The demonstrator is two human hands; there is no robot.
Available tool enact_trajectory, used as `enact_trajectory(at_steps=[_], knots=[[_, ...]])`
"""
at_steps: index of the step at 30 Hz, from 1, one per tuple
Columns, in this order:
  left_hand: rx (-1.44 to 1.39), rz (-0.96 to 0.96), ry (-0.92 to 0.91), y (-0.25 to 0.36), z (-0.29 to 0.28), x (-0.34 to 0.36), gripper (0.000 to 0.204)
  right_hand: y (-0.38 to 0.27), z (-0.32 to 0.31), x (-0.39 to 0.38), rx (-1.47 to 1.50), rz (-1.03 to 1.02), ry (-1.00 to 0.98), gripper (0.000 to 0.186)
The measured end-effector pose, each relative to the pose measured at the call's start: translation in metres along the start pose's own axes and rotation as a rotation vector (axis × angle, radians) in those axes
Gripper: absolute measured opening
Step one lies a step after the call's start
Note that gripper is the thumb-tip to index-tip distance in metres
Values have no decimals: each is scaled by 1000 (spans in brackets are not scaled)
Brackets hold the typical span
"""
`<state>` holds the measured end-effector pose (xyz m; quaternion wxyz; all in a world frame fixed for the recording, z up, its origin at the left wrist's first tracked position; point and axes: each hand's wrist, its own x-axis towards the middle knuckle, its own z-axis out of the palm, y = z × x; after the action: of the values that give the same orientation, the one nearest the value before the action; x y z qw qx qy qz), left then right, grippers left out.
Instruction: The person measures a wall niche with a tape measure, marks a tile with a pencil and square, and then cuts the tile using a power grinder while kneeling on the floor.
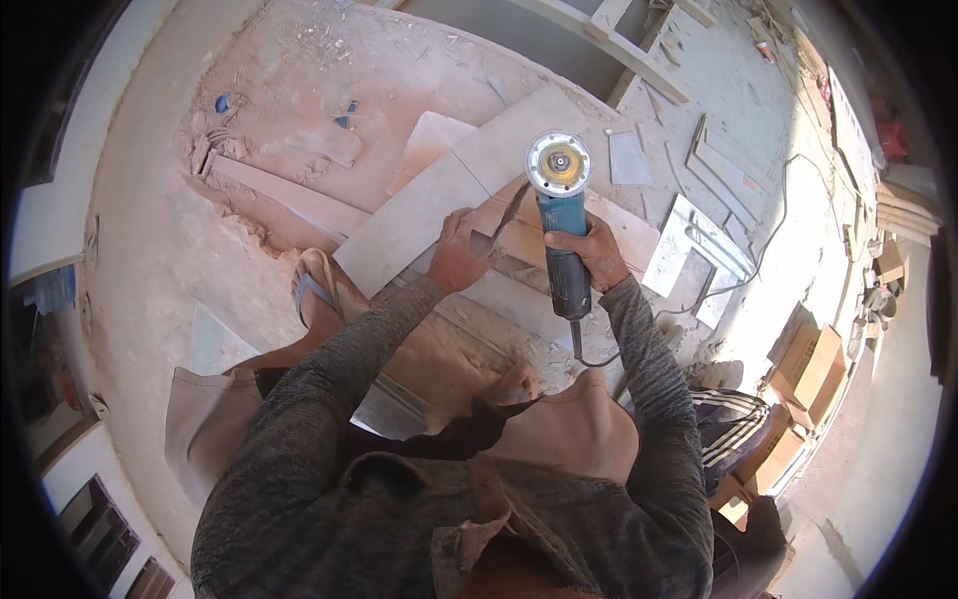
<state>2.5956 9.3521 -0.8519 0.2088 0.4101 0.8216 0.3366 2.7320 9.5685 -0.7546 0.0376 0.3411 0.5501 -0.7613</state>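
Observation:
My right hand [597, 252] is closed around the body of a teal and black angle grinder [566, 235]. Its round cutting disc [559, 164] faces up, over the edge of a long pale floor tile [414, 220]. A thin dark line crosses this tile. My left hand [461, 252] has its fingers curled at the tile's near edge, left of the grinder; the fingertips are partly hidden. Between the left hand and the disc runs a narrow dark strip [511, 212], its kind unclear. A black cord [599, 361] leaves the grinder's lower end.
A sandalled foot [317, 288] is on the dusty floor at left. Tile offcuts [629, 158] and a white panel [689, 255] lie ahead and right. The cord curves past them. A wooden frame [619, 55] crosses a grey recess at the far side. Cardboard boxes [808, 369] stand right.

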Motion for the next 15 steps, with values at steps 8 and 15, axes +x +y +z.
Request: enact_trajectory(at_steps=[8, 15], knots=[[-704, -194, -195, 98, 25, -44, 71, 5, 34, 30, 286, -39, -48, 47], [-777, -173, -248, 90, 19, -37, 58, 10, 37, 32, 396, 81, -116, 49]])
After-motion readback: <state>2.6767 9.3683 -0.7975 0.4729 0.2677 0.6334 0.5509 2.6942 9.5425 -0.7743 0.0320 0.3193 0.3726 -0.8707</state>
